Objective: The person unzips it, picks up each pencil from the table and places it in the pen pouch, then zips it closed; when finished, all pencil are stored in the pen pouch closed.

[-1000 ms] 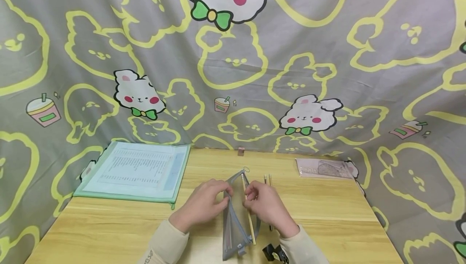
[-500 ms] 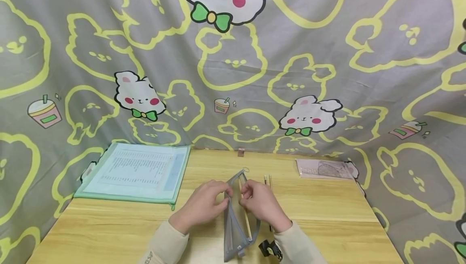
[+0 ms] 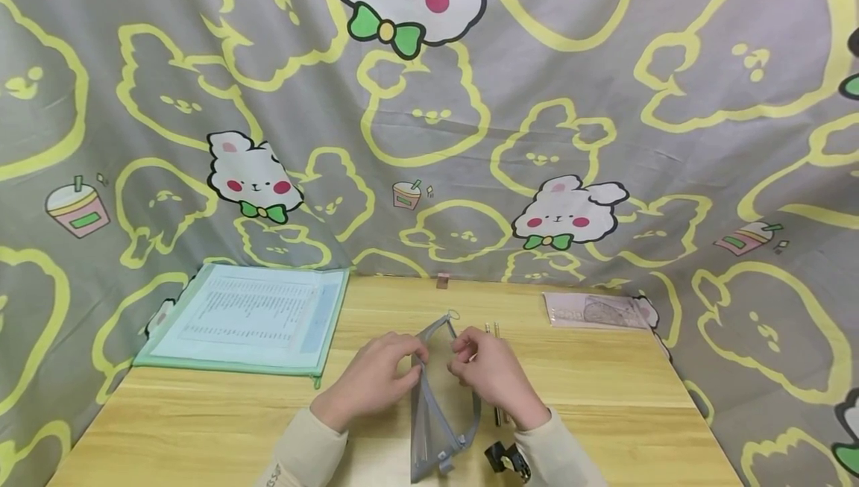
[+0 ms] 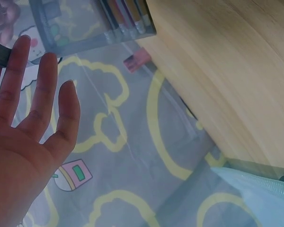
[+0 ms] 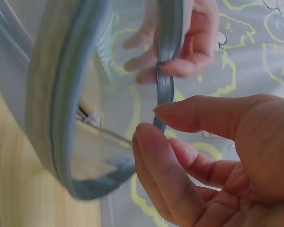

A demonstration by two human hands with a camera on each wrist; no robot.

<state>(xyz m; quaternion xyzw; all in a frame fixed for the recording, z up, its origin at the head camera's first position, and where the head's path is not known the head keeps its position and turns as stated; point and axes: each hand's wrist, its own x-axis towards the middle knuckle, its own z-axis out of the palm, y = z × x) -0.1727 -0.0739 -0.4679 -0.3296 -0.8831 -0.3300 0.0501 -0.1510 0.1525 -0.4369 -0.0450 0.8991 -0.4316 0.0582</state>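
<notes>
A grey mesh zip pencil case [image 3: 436, 406] stands with its zipped mouth spread in the head view. My left hand [image 3: 382, 371] pinches its left edge between thumb and fingers. Several pencils [image 4: 125, 19] show through the mesh in the left wrist view. My right hand [image 3: 495, 374] is at the right edge of the mouth, with a small gap between thumb and index finger and nothing held. In the right wrist view its fingertips sit right beside the zipper edge [image 5: 165, 90]. Two more pencils [image 3: 497, 332] lie on the table, partly hidden under the right hand.
A small black object [image 3: 505, 459] lies by the right sleeve. At the back left is a green-edged zip folder [image 3: 228, 362] with a printed sheet. A flat clear packet [image 3: 597, 310] lies at the back right. A patterned curtain [image 3: 456, 136] borders the wooden table [image 3: 604, 390].
The pencil in my right hand has gone down into the case and out of the fingers. My right hand has moved slightly back to the right. My left hand keeps its hold.
</notes>
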